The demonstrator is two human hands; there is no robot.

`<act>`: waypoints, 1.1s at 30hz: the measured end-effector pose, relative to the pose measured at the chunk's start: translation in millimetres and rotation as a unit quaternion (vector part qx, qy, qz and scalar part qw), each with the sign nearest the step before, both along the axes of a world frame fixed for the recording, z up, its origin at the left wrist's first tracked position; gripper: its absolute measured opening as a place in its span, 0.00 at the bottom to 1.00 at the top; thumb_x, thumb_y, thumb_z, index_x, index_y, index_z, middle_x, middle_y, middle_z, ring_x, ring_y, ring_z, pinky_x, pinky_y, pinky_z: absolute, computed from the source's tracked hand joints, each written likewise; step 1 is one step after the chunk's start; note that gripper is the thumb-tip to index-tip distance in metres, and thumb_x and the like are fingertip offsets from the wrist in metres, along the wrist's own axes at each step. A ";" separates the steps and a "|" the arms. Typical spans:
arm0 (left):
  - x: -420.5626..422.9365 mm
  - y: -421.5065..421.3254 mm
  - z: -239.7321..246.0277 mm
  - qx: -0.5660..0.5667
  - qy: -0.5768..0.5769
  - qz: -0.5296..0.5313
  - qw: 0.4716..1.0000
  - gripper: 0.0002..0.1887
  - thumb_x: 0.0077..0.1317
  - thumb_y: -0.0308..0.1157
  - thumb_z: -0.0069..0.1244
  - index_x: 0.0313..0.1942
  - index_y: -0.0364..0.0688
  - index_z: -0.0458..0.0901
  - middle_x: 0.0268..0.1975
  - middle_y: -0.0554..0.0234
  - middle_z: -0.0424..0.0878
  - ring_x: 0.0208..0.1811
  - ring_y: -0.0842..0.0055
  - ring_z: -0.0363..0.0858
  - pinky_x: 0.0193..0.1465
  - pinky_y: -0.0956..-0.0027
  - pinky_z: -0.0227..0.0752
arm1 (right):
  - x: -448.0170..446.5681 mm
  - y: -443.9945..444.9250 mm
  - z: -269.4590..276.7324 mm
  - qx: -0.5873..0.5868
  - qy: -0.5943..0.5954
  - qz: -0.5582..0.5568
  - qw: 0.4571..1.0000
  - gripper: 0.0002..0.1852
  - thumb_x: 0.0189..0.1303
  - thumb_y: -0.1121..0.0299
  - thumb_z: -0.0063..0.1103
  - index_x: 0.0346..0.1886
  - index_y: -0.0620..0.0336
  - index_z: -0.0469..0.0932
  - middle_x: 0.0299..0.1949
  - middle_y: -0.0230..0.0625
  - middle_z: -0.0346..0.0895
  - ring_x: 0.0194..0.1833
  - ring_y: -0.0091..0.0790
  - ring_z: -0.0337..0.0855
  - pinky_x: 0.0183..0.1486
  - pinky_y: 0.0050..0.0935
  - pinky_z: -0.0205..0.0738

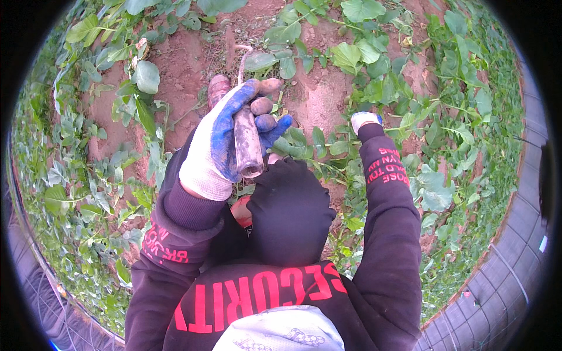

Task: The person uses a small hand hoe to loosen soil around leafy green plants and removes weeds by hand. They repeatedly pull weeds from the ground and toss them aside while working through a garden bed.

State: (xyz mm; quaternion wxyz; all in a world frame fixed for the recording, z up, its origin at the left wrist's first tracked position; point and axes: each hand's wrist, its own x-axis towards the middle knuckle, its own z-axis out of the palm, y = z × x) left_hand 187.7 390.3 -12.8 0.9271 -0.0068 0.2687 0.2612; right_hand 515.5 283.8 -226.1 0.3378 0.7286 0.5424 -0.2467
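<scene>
My left hand (246, 127), in a white knit glove with a soiled blue coating, is wrapped around the tubular handle (249, 147) of a small hand hoe. The handle's hollow end faces up towards me. A thin bent metal neck (243, 66) runs from it to a blurred, soil-coloured blade (230, 46) over the ground. At the end of my outstretched right arm, my gloved right hand (366, 120) is among leafy green plants (395, 103). Its fingers are mostly hidden, so their grip does not show. A leaf stem lies beside it.
Reddish-brown soil (325, 94) shows between plant rows. Broad-leaved plants (147, 77) grow on the left. My dark-clothed knee (290, 215) is bent below the hoe, and a brown shoe (218, 90) is beyond my left wrist. Dark sheeting with grid lines (496, 281) borders the plot.
</scene>
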 end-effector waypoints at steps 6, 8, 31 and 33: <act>-0.1 -0.1 -5.0 0.008 -0.028 -0.010 1.000 0.19 0.72 0.32 0.39 0.57 0.28 0.66 0.27 0.71 0.72 0.28 0.81 0.74 0.56 0.65 0.71 | 16.7 -8.8 1.2 -0.001 0.050 -0.022 0.999 0.15 0.45 0.66 0.59 0.36 0.65 0.82 0.40 0.54 0.80 0.43 0.52 0.82 0.47 0.42 0.76; -1.3 0.5 -11.4 -0.002 -0.050 -0.016 0.999 0.19 0.72 0.35 0.40 0.56 0.31 0.68 0.28 0.69 0.76 0.29 0.77 0.77 0.55 0.64 0.73 | 23.8 -0.2 12.5 -0.004 0.068 -0.040 0.997 0.15 0.46 0.65 0.60 0.36 0.64 0.83 0.40 0.53 0.80 0.42 0.53 0.82 0.46 0.44 0.76; 5.9 2.4 -9.5 0.031 -0.047 -0.023 0.998 0.18 0.72 0.33 0.39 0.55 0.29 0.68 0.30 0.69 0.75 0.29 0.80 0.77 0.58 0.66 0.70 | 6.1 -5.1 -10.9 0.026 0.027 -0.021 0.999 0.14 0.55 0.69 0.49 0.40 0.62 0.83 0.42 0.49 0.81 0.44 0.49 0.83 0.45 0.45 0.76; 9.6 0.5 -9.4 0.028 -0.057 -0.025 0.998 0.18 0.72 0.33 0.39 0.56 0.29 0.67 0.29 0.69 0.75 0.29 0.80 0.77 0.58 0.66 0.70 | 32.1 -7.3 -15.8 0.008 0.064 -0.016 0.998 0.13 0.53 0.68 0.53 0.38 0.62 0.83 0.41 0.49 0.81 0.42 0.51 0.82 0.44 0.47 0.76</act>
